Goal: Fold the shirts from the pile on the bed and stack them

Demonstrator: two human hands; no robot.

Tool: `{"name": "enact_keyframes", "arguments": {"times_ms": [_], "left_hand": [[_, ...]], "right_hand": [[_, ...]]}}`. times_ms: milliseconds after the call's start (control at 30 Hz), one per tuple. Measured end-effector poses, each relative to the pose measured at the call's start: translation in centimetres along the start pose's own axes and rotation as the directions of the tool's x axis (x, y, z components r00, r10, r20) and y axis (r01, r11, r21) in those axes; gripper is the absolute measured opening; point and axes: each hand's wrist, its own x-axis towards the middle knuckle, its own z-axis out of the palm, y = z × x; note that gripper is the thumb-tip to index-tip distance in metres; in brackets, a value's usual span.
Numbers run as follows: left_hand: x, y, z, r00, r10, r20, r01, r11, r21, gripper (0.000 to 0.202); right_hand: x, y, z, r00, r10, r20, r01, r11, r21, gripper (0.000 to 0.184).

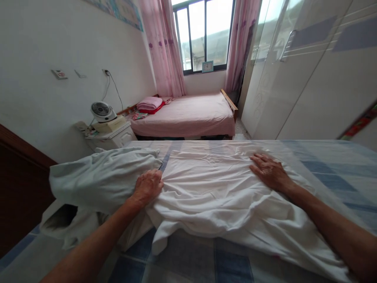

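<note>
A wrinkled white cloth lies spread over the blue-and-white checked bedsheet; whether it is a garment or a cover I cannot make out. My left hand is closed on its left edge, and creases fan out from the grip. Fingers stretched, my right hand rests flat on the cloth's far right part, where the fabric bunches up and blurs a little. Close beside my left hand is a heap of pale grey-green fabric, with a dark opening in its lower fold.
Beyond the near bed's far edge stands a pink-covered bed with folded pink bedding. A white fan sits on a bedside cabinet at the left. Tall white wardrobe doors line the right side.
</note>
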Motion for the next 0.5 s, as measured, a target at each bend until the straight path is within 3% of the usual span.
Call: {"name": "enact_keyframes", "arguments": {"times_ms": [100,167,267,367,433,500], "left_hand": [[0.3,-0.3,-0.9,0.999,0.021,0.028,-0.021,1.000,0.007,0.017],[1.2,0.1,-1.5,0.998,0.047,-0.028,-0.048,0.998,-0.030,0.020],[3.8,2.0,-1.6,0.964,0.216,-0.157,-0.242,0.954,-0.177,0.028],[6.9,4.7,-0.2,0.871,0.457,-0.183,-0.492,0.815,-0.306,0.038],[8.5,6.3,1.3,0.826,0.544,-0.145,-0.560,0.767,-0.313,0.042],[9.7,7.1,2.8,0.819,0.562,-0.113,-0.568,0.770,-0.291,0.046]], "right_hand": [[0.3,0.5,0.2,1.000,0.012,0.021,-0.012,1.000,0.018,0.050],[0.4,0.4,-0.4,1.000,0.023,-0.005,-0.022,0.999,0.038,0.049],[0.4,-0.4,-2.0,0.998,-0.041,-0.039,0.043,0.997,0.061,0.045],[0.6,-1.9,-3.4,0.977,-0.215,0.002,0.214,0.972,0.094,0.042],[0.9,-2.8,-3.8,0.948,-0.314,0.054,0.305,0.943,0.136,0.042],[1.7,-3.1,-3.7,0.927,-0.354,0.123,0.329,0.926,0.183,0.042]]}}
